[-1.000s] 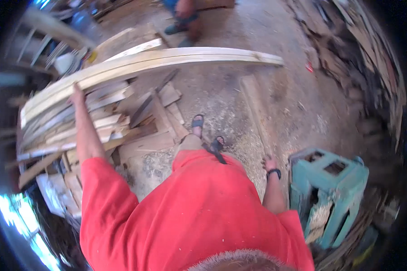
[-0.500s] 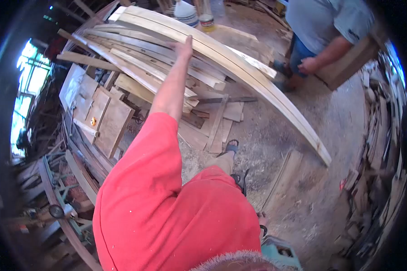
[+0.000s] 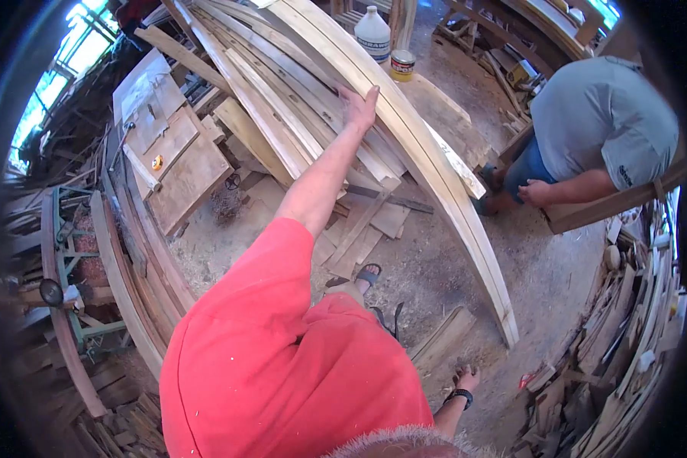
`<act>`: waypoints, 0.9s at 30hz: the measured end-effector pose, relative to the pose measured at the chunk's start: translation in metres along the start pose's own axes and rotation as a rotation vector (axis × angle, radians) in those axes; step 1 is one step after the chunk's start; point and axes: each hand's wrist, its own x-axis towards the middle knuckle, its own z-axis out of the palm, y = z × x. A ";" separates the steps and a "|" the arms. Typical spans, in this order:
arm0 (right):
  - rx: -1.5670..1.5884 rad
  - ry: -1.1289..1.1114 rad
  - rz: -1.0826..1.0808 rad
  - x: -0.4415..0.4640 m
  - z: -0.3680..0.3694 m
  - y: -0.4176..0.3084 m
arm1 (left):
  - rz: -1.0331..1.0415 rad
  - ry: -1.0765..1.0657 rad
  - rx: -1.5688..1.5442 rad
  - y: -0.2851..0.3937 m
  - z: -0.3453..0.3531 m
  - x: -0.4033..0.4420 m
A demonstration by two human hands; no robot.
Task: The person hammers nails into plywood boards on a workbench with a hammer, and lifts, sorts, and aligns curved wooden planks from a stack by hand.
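Long planks (image 3: 435,169): end now nearer floor board (image 3: 446,334)
Left hand (image 3: 358,109): at planks' edge, can't tell grip
Right hand (image 3: 466,379): empty, fingers loose, near planks' end

Under my sandal (image 3: 369,275) the brown floor (image 3: 546,267) is speckled with pale sawdust (image 3: 412,286); on it lies a thick board (image 3: 446,332), with flat wood scraps (image 3: 389,220) ahead of that board, a heap of offcuts (image 3: 565,397) to its right and, well to its left, a panel (image 3: 187,187) bearing a small orange item (image 3: 157,162)
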 end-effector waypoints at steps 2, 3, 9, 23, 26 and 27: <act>0.026 -0.084 -0.017 0.004 0.019 0.003 | -0.009 -0.014 -0.034 -0.002 0.002 0.000; 0.027 -0.143 -0.023 0.008 0.030 0.010 | -0.011 -0.001 -0.037 0.000 0.001 -0.001; -0.123 -0.270 0.052 -0.041 0.101 0.027 | 0.057 0.053 -0.164 0.016 -0.008 -0.015; -0.163 -0.293 0.048 0.001 0.118 -0.024 | 0.046 0.102 -0.253 0.018 -0.002 -0.019; -0.172 -0.331 0.035 0.016 0.110 -0.044 | 0.055 0.170 -0.274 0.013 0.000 -0.017; -0.194 -0.347 0.034 0.022 0.109 -0.055 | 0.050 0.182 -0.262 0.014 0.000 -0.018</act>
